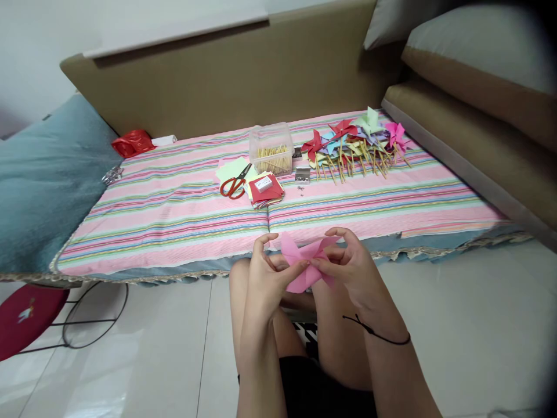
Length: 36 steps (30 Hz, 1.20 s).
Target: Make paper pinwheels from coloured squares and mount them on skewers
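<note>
A pink paper pinwheel [304,253] without a visible stick is held between my two hands, above my knees. My left hand [270,273] pinches it from the left, thumb near the centre. From the other side my right hand [348,264] grips it, its thumb also pressed at the middle. Whatever lies under the thumbs is too small to make out. Beyond the hands, on the striped cloth, are red-handled scissors [235,184], a stack of coloured paper squares [272,194] and a small box of metal pins [302,175].
A clear plastic box [272,142] holds many thin wooden sticks [273,161]. Finished pinwheels on sticks [343,139] lie in a heap at the back right. A red plastic bag [131,143] sits at the back left, and a red stool [30,319] stands on the floor.
</note>
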Available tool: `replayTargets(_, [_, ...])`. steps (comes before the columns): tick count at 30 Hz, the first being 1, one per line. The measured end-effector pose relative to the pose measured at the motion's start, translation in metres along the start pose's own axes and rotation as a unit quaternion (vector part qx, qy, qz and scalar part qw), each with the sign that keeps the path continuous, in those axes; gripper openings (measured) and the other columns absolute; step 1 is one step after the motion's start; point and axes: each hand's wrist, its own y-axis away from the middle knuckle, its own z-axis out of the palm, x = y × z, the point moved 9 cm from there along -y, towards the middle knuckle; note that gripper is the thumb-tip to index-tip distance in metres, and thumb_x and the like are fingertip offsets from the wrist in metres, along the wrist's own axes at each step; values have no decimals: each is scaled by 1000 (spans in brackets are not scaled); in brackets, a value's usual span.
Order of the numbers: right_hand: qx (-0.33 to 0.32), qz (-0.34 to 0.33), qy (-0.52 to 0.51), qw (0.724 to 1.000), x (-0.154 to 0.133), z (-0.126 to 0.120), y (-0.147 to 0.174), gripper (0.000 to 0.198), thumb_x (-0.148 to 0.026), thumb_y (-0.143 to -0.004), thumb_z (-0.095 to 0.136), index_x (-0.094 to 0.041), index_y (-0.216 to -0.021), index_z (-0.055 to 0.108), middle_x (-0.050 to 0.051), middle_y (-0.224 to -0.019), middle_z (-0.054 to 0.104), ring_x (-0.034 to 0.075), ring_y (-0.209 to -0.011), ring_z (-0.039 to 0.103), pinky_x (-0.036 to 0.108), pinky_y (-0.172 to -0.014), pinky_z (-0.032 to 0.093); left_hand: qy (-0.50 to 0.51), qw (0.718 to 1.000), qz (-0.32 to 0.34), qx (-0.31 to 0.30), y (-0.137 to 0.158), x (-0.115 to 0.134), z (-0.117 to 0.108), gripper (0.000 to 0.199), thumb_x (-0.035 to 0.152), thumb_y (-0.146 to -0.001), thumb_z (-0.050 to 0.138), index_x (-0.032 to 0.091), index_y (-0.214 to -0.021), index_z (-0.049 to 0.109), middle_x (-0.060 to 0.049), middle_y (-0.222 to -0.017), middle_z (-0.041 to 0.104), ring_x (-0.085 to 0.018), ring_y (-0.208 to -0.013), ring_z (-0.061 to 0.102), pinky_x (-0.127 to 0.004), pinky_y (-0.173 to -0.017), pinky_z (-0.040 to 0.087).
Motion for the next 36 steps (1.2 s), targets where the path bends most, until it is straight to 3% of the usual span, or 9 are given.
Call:
replayTargets(14, [16, 1, 1, 1000, -2, 1, 0, 63, -34, -57, 87, -25, -97, 39, -11, -51, 57, 9, -43, 49, 20, -46, 37, -1, 1000, 4, -7, 0, 2, 2, 67, 25, -64, 82, 22, -113, 38, 5, -55, 66, -9, -43, 53, -17, -47, 41])
replayTargets(23, [34, 0, 30, 999, 0, -6, 0, 61, -35, -61, 85, -26, -99, 39, -12, -52, 56, 9, -44, 49, 20, -47, 38, 32, 997, -23, -61, 2, 0, 11, 68, 18, -62, 81, 23, -112, 36, 2, -69, 70, -11, -57, 63, -20, -57, 48])
replayTargets(30, [37, -5, 37, 999, -5, -1, 1, 59, -33, -61, 83, -26, -98, 37, -11, -51, 58, 9, -44, 50, 20, -47, 38, 4, 999, 8, -31, -1, 0, 9, 60, 22, -68, 78, 22, -111, 37, 7, -58, 64, -7, -45, 50, -16, -47, 36])
replayTargets(36, [36, -12, 29, 999, -4, -1, 1, 60, -32, -61, 83, -26, -98, 37, -12, -49, 56, 9, -42, 47, 20, -45, 35, 10, 1000, 1, -15, -1, 1, 7, 62, 20, -64, 78, 23, -109, 34, 8, -54, 63, -6, -41, 47, -16, -45, 36])
